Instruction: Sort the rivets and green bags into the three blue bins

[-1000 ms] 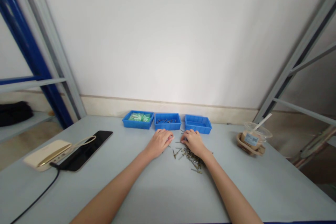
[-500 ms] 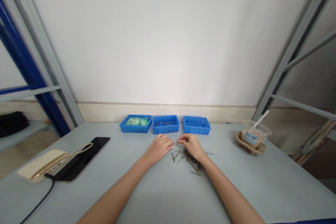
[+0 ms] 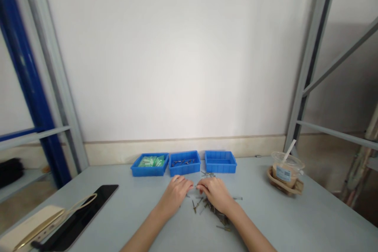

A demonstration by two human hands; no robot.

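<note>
What is held between the fingertips of the left hand (image 3: 175, 195) and right hand (image 3: 216, 193) cannot be made out, and part of the heap of blind rivets (image 3: 210, 208) is hidden beneath the right hand. The green packets (image 3: 151, 161) in the leftmost blue bin (image 3: 149, 172) are too small to identify, the label (image 3: 282, 173) on the plastic cup (image 3: 288, 157) cannot be read, and the cream-coloured device (image 3: 32, 224) is cut off by the lower left edge.

Bright indoor lt, glare on white wall (image 3: 189, 98), faint shadows, warped edges, slight blur
</note>
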